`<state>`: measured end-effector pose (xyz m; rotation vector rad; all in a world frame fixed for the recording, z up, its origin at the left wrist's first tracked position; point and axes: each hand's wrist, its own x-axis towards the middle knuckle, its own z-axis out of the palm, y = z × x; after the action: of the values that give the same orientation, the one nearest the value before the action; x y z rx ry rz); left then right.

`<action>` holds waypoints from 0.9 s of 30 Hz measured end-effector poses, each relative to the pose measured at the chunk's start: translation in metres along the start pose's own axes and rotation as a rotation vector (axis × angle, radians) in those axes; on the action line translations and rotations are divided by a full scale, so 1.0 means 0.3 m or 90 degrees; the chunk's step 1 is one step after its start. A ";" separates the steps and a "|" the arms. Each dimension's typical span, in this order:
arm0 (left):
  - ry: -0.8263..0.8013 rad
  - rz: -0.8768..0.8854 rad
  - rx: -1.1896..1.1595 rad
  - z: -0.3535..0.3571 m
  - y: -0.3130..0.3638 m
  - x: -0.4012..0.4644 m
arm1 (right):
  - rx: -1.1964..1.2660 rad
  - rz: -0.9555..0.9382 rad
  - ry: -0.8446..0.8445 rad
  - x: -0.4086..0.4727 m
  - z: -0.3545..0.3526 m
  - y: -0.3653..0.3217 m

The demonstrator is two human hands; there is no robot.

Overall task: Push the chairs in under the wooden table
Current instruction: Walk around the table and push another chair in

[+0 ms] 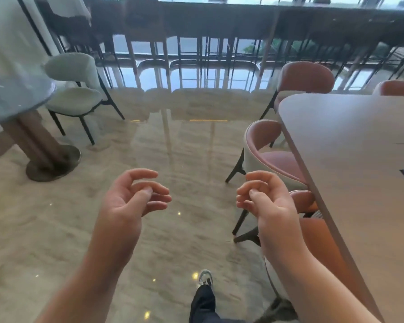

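The wooden table fills the right side. Along its left edge stand pink-cushioned chairs: a near one partly behind my right forearm, a middle one with a white outer shell, its seat partly under the tabletop. Another pink chair stands at the far end, and a further one peeks over the far right edge. My left hand and my right hand hover over the floor, fingers loosely curled and apart, holding nothing and touching no chair.
A round dark-topped table on a pedestal base stands at left with a white chair beside it. Glossy stone floor lies between the two tables. A railing and window run along the back. My shoe shows below.
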<state>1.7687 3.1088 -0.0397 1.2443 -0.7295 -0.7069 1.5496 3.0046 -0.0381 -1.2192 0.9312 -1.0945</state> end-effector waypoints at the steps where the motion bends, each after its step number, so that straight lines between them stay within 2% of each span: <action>1: -0.007 -0.001 0.008 0.019 -0.015 0.096 | 0.007 0.001 0.010 0.087 0.010 0.015; 9: -0.064 0.007 0.030 0.109 -0.058 0.799 | 0.023 0.025 0.007 0.715 0.173 0.039; 14: -0.058 -0.043 0.006 0.137 -0.181 1.139 | 0.014 0.011 0.016 1.028 0.283 0.070; 24: -0.159 -0.049 -0.004 0.165 -0.296 2.059 | -0.021 0.001 0.135 1.798 0.582 0.180; 27: -0.178 -0.049 -0.009 0.184 -0.292 2.337 | -0.018 -0.023 0.140 2.044 0.692 0.172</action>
<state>2.1285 2.4981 -0.0457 1.1781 -0.9062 -0.9606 1.9027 2.4596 -0.0483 -1.1575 1.0990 -1.2660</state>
